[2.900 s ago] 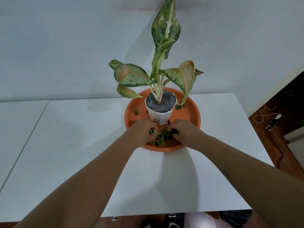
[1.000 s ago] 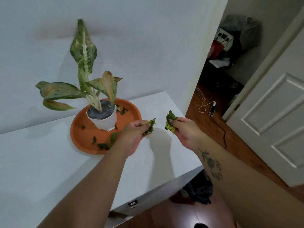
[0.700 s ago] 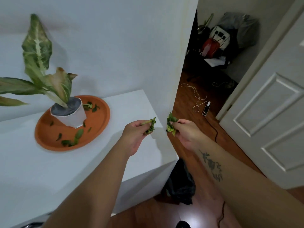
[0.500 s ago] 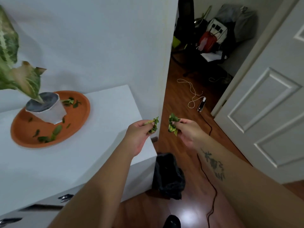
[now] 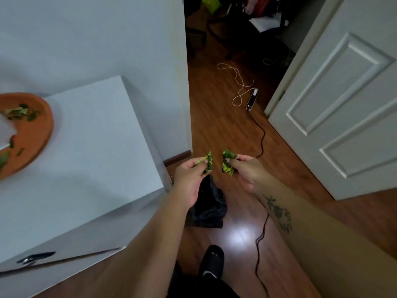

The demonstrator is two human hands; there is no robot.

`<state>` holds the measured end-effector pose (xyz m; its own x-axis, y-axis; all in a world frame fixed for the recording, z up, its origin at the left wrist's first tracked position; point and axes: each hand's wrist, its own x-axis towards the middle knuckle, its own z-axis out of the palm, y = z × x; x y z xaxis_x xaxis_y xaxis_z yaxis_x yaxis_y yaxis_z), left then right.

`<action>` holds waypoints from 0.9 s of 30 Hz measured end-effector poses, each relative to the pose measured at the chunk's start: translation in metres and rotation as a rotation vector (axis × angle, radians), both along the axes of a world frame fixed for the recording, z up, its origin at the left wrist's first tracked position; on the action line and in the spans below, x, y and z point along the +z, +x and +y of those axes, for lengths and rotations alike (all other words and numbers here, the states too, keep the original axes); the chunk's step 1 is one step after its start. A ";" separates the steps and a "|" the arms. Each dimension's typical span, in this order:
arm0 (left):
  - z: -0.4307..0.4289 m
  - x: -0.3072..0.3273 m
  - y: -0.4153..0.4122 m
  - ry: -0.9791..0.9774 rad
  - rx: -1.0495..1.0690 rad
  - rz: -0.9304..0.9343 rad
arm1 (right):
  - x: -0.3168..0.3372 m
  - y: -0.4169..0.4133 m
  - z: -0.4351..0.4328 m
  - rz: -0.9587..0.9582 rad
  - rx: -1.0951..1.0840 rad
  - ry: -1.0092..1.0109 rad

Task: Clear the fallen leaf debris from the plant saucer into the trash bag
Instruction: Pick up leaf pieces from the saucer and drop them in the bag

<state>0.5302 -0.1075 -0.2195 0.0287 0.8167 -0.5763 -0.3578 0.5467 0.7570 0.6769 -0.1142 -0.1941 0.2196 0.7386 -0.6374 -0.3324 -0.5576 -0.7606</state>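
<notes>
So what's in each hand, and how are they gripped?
Each holds leaf scraps pinched at the fingertips: the left hand a small clump, the right hand another clump.

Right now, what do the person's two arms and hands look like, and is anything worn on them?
Both arms are bare, with no sleeves in view. The left hand and the right hand wear no gloves, and no rings or watch can be seen. The right forearm carries a dark tattoo of irregular shape; the left forearm shows no marking.
</notes>
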 end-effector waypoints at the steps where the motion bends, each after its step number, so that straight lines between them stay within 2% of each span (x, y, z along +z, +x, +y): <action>1: -0.001 -0.010 0.003 -0.019 0.004 0.012 | -0.010 0.003 -0.001 -0.002 0.002 -0.018; 12: -0.002 -0.124 0.002 -0.173 0.011 0.160 | -0.121 0.007 -0.001 0.075 0.058 -0.143; 17: 0.003 -0.198 -0.005 -0.194 -0.001 0.248 | -0.202 0.003 0.005 0.032 0.114 -0.177; 22: 0.010 -0.272 -0.007 -0.211 -0.056 0.437 | -0.288 -0.001 0.008 -0.050 0.165 -0.231; 27: 0.021 -0.329 0.000 -0.231 -0.137 0.524 | -0.356 -0.002 0.012 -0.037 0.198 -0.260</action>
